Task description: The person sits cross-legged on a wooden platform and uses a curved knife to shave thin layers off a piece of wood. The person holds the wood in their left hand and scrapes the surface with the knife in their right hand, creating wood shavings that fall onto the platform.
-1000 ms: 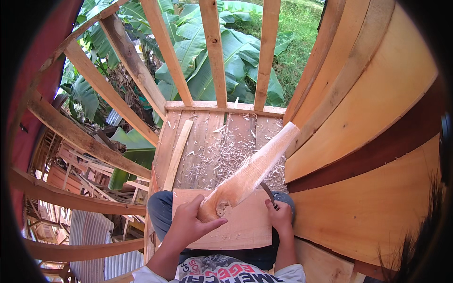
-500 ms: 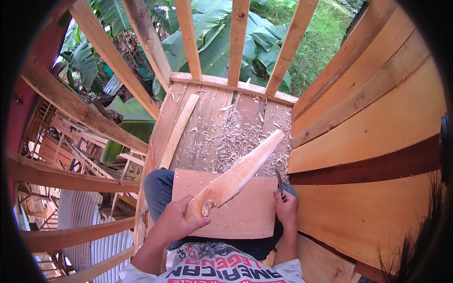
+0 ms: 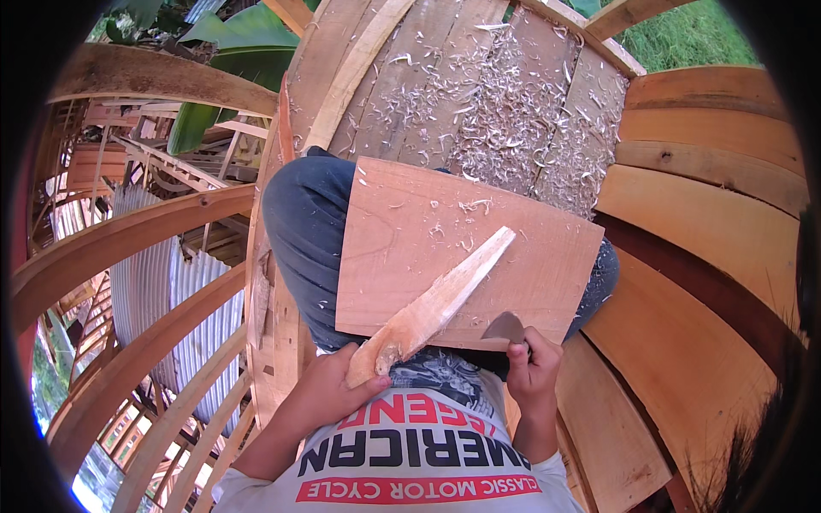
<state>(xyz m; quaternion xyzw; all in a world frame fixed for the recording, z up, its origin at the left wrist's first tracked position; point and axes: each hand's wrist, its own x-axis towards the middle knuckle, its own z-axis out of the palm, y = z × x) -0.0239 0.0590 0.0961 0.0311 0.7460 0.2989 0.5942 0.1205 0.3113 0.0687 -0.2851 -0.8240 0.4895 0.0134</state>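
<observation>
My left hand [image 3: 332, 385] is closed round the thick, knotted end of a pale carved piece of wood [image 3: 440, 301]. Its tapered end points away to the right, above a flat board [image 3: 462, 248] that lies across my lap. In my right hand [image 3: 534, 369] is a knife [image 3: 505, 327] with a short, curved dark blade, held upright near the board's near right edge. The blade stands apart from the carved wood. My fingers hide the knife's handle. A few shavings [image 3: 473, 206] lie on the board.
Wood shavings [image 3: 513, 111] are strewn over the plank floor [image 3: 410, 111] ahead. A loose wooden strip [image 3: 355, 77] lies at its left. Slatted rails [image 3: 137, 235] stand on the left, and a plank wall [image 3: 693, 329] closes the right. Corrugated metal sheets [image 3: 201, 295] show beyond the rails.
My view has tilted down and turned. The carved wood is drawn nearer my body, and the knife has turned so its blade shows broadside. Both hands keep their hold.
</observation>
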